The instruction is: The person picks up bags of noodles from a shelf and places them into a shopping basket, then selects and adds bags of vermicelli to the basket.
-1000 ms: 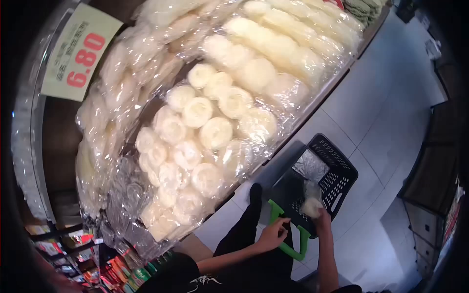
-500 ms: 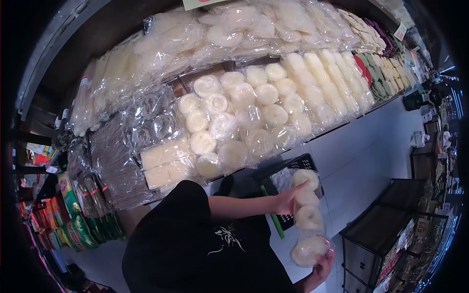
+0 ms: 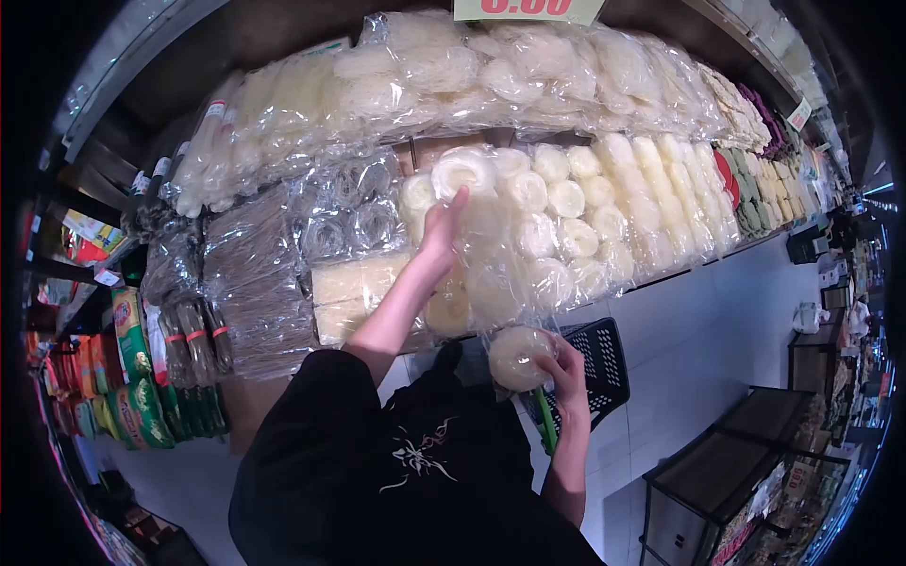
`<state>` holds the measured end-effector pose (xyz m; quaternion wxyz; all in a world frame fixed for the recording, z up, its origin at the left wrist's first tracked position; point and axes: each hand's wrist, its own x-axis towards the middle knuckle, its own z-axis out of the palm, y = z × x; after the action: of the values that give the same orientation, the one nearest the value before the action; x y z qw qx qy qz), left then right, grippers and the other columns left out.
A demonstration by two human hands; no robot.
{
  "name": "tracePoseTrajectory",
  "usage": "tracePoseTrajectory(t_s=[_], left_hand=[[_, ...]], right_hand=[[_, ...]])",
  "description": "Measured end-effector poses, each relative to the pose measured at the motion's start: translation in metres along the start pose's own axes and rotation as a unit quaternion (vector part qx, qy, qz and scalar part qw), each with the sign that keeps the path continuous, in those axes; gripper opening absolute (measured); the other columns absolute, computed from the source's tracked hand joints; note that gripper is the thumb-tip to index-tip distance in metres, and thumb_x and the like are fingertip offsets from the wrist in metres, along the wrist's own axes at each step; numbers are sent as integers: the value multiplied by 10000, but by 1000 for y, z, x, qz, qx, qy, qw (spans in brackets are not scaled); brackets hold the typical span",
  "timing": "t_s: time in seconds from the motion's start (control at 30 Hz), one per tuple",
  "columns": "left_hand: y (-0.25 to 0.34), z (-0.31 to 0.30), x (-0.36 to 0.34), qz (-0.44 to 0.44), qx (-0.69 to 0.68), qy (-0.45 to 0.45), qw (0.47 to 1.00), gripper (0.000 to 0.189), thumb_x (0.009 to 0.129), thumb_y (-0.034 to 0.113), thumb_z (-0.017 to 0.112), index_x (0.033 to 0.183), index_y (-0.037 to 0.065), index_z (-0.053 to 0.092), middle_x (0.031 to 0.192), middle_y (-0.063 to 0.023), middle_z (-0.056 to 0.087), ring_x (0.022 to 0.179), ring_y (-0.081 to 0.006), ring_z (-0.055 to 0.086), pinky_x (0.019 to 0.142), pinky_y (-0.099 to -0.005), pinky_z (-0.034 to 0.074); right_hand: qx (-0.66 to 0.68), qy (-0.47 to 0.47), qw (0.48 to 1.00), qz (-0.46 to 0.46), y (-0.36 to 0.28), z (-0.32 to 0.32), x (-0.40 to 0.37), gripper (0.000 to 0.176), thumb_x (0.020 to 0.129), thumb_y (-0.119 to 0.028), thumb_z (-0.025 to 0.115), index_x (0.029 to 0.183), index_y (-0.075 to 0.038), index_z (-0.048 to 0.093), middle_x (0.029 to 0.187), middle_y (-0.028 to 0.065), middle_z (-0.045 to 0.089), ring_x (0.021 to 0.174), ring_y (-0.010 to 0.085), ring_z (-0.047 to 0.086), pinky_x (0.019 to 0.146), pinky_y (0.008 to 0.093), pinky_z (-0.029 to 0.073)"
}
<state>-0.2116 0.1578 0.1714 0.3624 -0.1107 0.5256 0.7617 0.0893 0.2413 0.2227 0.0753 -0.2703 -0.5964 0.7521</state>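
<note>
A long clear plastic pack of round white dried noodle nests (image 3: 519, 358) stretches between both hands over the shelf display. My left hand (image 3: 444, 226) grips its far end from the left side, the thumb lying on the wrapping. At the near end, my right hand (image 3: 566, 373) is closed around the last nest. Beneath and beside the pack lie rows of similar wrapped noodle nests (image 3: 566, 198). Pale square noodle cakes (image 3: 359, 297) sit to the left of them. The middle of the held pack blends with the packs below it.
A black shopping basket (image 3: 609, 363) with a green handle (image 3: 547, 424) is on the floor behind my right hand. Grey noodle bundles (image 3: 250, 283) fill the left display. A price sign (image 3: 528, 8) hangs above. At right stands a dark-framed shelf unit (image 3: 717, 462).
Both hands have carried the noodle pack left and forward, from over the basket to above the display. My left hand has gone farthest. The view has shifted slightly.
</note>
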Motion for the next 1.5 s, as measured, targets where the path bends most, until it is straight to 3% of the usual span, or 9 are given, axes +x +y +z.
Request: tracePoseTrajectory(t_s=[0.1,0.23,0.43,0.5,0.8,0.93,1.07,1.13,1.5], left_hand=[[10,-34,36,163,13,96,982,600,870,319,669,1259,-75,438,1215,-212,553,1104,-279,554,944,-396,436],[0,-78,94,141,155,121,970,612,860,277,677,1275,-86,410,1254,-238,518,1156,-305,523,984,-400,395],[21,-62,67,211,364,218,881,690,850,200,643,1351,-104,278,1265,-291,477,1204,-390,470,1036,-414,346],[14,-63,69,384,429,237,783,826,839,185,636,1428,-86,124,1354,-357,341,1275,-455,364,1082,-444,285],[-1,-55,62,348,520,169,762,909,862,232,590,1453,-68,-32,1423,-444,58,1351,-551,109,1137,-494,144],[-7,-57,66,362,524,174,751,884,858,266,591,1461,-61,33,1437,-431,33,1360,-550,73,1139,-512,112],[6,-52,66,462,618,197,604,772,884,336,550,1453,-40,188,1499,-325,82,1402,-466,74,1140,-524,90],[8,-51,76,429,678,175,571,706,922,433,461,1456,20,255,1527,-231,153,1427,-379,105,1143,-516,103],[-2,-50,72,338,717,145,591,757,920,530,388,1476,44,221,1529,-236,141,1438,-359,64,1144,-532,70]], right_hand=[[-46,34,997,-50,43,36,50,413,858,-82,631,1247,14,529,1060,114,646,948,156,609,810,294,484],[-306,103,938,-128,69,72,67,455,890,-96,605,1325,-64,474,743,17,599,636,92,534,592,267,461],[-218,81,967,-105,102,87,80,471,881,-182,618,1310,-46,480,698,154,601,607,227,606,606,351,483],[-191,66,974,-101,103,91,81,480,882,-186,618,1317,-45,474,708,159,608,593,220,601,594,355,480],[-95,90,990,-60,94,96,66,473,807,-74,715,1229,28,527,806,100,671,755,150,663,672,271,528],[-30,124,992,-22,100,95,81,186,844,-48,671,970,43,568,787,119,671,697,154,659,630,267,545],[-97,127,985,67,96,96,78,173,894,-99,626,824,11,512,718,124,653,622,181,660,567,287,556],[-16,133,988,73,96,99,77,186,915,-127,602,841,9,499,715,128,645,635,186,663,559,285,547],[135,153,978,44,97,114,71,191,964,-166,519,1031,4,465,777,125,620,685,216,664,615,327,577]])
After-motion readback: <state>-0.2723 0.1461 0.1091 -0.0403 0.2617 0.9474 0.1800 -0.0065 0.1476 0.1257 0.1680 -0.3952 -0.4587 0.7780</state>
